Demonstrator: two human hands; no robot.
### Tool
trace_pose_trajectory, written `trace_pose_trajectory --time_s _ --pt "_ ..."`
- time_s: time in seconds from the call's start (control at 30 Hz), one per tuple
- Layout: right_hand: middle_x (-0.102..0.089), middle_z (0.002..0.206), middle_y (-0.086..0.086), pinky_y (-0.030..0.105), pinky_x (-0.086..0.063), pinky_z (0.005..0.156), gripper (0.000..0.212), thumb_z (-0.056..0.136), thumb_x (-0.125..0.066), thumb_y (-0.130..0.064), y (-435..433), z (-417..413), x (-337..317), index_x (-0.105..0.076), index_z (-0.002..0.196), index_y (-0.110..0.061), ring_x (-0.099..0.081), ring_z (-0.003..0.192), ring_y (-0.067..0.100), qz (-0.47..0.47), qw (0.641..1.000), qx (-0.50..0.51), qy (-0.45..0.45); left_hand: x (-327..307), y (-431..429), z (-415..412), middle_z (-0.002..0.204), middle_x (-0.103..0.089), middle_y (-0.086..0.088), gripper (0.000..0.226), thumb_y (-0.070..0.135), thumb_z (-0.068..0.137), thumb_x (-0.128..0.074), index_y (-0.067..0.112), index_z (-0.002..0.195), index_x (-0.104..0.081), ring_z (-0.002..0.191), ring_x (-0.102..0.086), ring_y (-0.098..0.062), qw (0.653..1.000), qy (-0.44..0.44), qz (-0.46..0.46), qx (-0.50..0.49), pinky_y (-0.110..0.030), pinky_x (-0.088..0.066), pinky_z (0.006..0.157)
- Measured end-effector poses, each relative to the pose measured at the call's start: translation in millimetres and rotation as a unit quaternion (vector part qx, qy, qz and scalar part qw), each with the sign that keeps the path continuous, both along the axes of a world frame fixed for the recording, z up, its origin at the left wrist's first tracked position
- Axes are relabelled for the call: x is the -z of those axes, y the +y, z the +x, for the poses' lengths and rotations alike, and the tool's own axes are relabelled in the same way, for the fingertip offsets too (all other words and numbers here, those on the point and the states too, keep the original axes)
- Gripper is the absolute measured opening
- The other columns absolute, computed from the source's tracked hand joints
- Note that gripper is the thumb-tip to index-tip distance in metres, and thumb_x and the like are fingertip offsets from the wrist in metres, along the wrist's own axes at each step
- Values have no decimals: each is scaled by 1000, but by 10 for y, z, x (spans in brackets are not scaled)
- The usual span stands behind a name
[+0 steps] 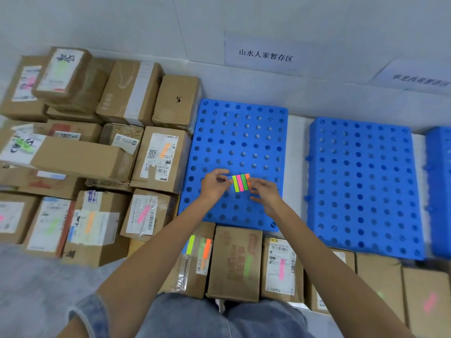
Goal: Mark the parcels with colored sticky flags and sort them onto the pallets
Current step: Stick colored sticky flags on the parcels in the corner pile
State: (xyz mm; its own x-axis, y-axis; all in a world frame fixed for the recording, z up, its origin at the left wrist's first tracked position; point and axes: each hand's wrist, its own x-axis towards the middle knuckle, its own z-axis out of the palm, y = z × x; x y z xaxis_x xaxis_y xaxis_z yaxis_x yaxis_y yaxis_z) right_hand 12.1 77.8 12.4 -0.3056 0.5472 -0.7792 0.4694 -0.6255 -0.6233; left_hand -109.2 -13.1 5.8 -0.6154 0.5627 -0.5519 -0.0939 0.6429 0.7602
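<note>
The person's left hand (214,182) is pinching the left edge of a small pad of neon sticky flags (241,182) between thumb and fingertips. The right hand (264,193) is pinching the right edge, its fingertips curling onto the orange strip. The pad is hanging in the air between the two hands, over the near half of a blue perforated plastic pallet (239,132) that is lying flat on the floor. Its strips (yellow, pink, green, orange, left to right) are running lengthwise away from the person toward the wall, while the row of strips is running crosswise.

On the wall above that pallet a white paper sign (265,56) is reading "山水人家暂存区". A second white sign (419,80) further right is showing writing too blurred to read. A second blue perforated pallet (363,179) is lying near the first, with a strip of floor between them.

Brown cardboard parcels (80,157) are lying heaped to the left of the first pallet, several carrying flags. One parcel just beside the pallet (159,159) is bearing a white shipping label with a QR code, a number beginning "SF02298" and an orange flag.

More parcels are lying in a row nearest the person:
- a flagged parcel (195,259) is carrying blue, yellow, green and orange flags side by side;
- a red-printed parcel (235,262) is carrying a green flag;
- a barcode-labelled parcel (280,267) is carrying a pink one.
</note>
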Motion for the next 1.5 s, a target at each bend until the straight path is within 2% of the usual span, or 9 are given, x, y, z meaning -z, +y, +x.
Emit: trace_pose_trajectory --time_s 0.27,0.63,0.77,0.83,0.93,1.03,1.13,1.23,1.5 --pt "-60 89 -1 25 -49 71 12 93 -54 -9 -201 221 -91 -64 96 -14 -55 87 18 129 992 -11 3 -216 -160 80 76 -60 0 27 1 84 -67 3 109 -59 60 -58 -16 999 -3 18 -35 -33 -56 70" --pt "-64 66 2 26 -54 66 21 87 -60 1 -640 665 -694 -60 105 -8 -61 62 11 218 966 -51 125 -928 -700 268 95 -67 -1 23 11 87 -65 13 110 -63 89 -64 -13 987 -107 121 -13 -16 -56 66" --pt "-62 77 1 26 -52 69 31 87 -60 0 -802 744 -845 -59 113 -18 -60 68 11 276 945 -86 156 -1071 -877 397 110 -65 -9 26 14 91 -60 13 117 -64 103 -64 -21 973 -199 113 32 -26 -59 73" --pt "-58 102 -1 28 -50 81 39 89 -60 -8 -865 756 -857 -55 124 -24 -57 92 13 395 895 -172 116 -1147 -952 473 97 -68 -2 24 14 92 -58 14 115 -64 93 -65 -12 974 -185 118 53 -32 -59 76" --pt "-50 130 7 39 -42 98 39 92 -58 -20 -906 742 -891 -54 131 -20 -44 122 26 602 739 -300 26 -1227 -1040 547 102 -66 -10 21 17 91 -60 20 111 -66 103 -63 -12 977 -158 132 56 -39 -57 83" --pt "-55 129 13 50 -45 96 32 92 -49 -29 -955 739 -966 -64 118 -16 -42 124 34 724 614 -314 -18 -1333 -1102 587 92 -67 -19 26 15 91 -59 15 118 -63 106 -63 -17 976 -150 148 49 -39 -57 84" --pt "-58 125 15 54 -46 94 26 86 -64 -20 -980 770 -1043 -66 110 -13 -40 122 34 776 549 -309 -18 -1412 -1138 604 89 -63 -7 30 13 91 -59 11 121 -62 99 -65 -14 973 -146 170 52 -31 -59 75" --pt "-61 120 14 54 -45 94 28 76 -74 -14 -1010 808 -1114 -66 103 -14 -43 119 32 784 543 -300 0 -1453 -1185 616 98 -61 -11 25 14 91 -60 13 116 -65 95 -65 -14 973 -144 175 50 -27 -59 72" --pt "-57 90 3 34 -45 76 19 87 -54 -28 -1111 726 -1290 -67 85 -14 -50 89 18 714 649 -250 82 -1571 -1221 665 112 -63 -5 13 23 90 -61 20 99 -69 109 -58 -9 973 -149 172 40 -28 -58 71"
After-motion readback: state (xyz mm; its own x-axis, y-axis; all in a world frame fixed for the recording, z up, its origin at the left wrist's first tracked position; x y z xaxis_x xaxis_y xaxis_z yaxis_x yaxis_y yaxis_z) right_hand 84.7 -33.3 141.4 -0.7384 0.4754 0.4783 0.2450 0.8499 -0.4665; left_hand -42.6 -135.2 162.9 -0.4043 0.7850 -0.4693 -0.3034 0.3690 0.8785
